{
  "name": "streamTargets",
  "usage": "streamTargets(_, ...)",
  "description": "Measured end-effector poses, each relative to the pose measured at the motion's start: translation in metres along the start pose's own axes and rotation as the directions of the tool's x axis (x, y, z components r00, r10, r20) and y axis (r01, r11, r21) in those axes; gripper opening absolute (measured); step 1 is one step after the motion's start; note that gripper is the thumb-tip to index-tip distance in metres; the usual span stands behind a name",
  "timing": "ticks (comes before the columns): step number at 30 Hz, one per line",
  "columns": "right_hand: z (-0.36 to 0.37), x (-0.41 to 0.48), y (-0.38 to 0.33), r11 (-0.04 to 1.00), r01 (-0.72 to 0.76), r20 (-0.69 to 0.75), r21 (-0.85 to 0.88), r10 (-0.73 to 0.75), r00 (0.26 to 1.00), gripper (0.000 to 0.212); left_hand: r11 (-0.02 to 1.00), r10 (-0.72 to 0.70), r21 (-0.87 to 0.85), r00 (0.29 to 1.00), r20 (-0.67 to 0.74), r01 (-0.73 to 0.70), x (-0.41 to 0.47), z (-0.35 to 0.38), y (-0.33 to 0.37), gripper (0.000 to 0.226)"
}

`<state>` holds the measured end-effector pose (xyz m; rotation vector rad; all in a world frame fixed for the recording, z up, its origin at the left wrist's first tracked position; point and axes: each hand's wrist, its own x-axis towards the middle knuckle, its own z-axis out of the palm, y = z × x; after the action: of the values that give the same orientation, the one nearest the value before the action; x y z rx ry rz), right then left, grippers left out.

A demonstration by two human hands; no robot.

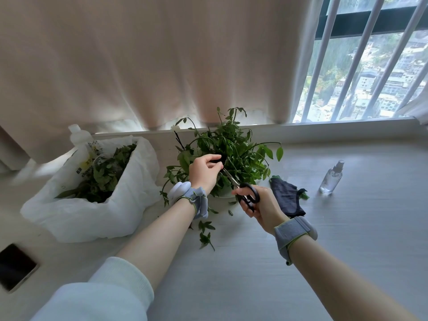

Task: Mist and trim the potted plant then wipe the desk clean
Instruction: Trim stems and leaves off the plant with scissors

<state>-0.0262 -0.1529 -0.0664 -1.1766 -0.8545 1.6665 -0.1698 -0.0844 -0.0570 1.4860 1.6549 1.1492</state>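
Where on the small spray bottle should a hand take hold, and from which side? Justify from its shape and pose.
Take the spray bottle by its clear round body, below the narrow nozzle neck, wrapping it from the near side. It stands upright on the desk, apart from the dark cloth, so that side looks unobstructed.

Soft, cool daylight comes in through the window (333, 72) at the upper right, where the view outside is bright and slightly washed out. The curtain (139, 66) is backlit and glows palest along its lower hem. The pale desk (347, 228) is evenly lit, with only faint, diffuse shadows beneath the arms and no hard glare. Wide-angle distortion bends the window bars (358, 54) and the sill. The centre is sharp; the phone (16, 266) at the lower left edge and the sleeve (104, 295) are smeared and soft.
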Motion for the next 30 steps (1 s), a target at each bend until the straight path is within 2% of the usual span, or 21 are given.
streamTargets(7,0.010,0.000,0.000,0.997,0.063,-0.008,0.041,-0.063,0.998,0.010,0.998,0.059,0.029,0.991,-0.118,-0.056,-0.005,-0.019,0.008,0.007)
streamTargets(12,0.013,0.000,0.002,0.995,0.095,-0.002,0.027,-0.095,0.995,0.014,0.996,0.025,0.088,0.993,-0.116,-0.015,-0.013,-0.029,0.001,0.022)
streamTargets(18,0.027,0.002,0.010,0.997,0.040,0.029,-0.070,-0.038,0.999,0.011,0.970,-0.110,0.222,0.992,0.063,0.093,-0.021,-0.043,-0.020,0.040)
streamTargets(22,0.032,0.007,0.019,0.989,0.031,0.013,-0.144,-0.029,0.999,0.008,0.885,-0.202,0.452,0.967,0.155,0.112,-0.024,-0.043,-0.039,0.035)
streamTargets(25,0.032,0.015,0.028,0.961,0.117,0.001,-0.252,-0.120,0.993,0.010,0.781,-0.286,0.621,0.923,0.256,0.070,-0.023,-0.039,-0.054,0.024)
streamTargets(28,0.029,0.025,0.038,0.909,0.189,-0.005,-0.372,-0.206,0.979,0.008,0.701,-0.343,0.713,0.865,0.367,-0.025,-0.020,-0.031,-0.070,0.038)
streamTargets(30,0.025,0.030,0.043,0.868,0.209,-0.015,-0.451,-0.242,0.970,0.013,0.664,-0.329,0.739,0.843,0.426,-0.115,-0.018,-0.026,-0.078,0.047)
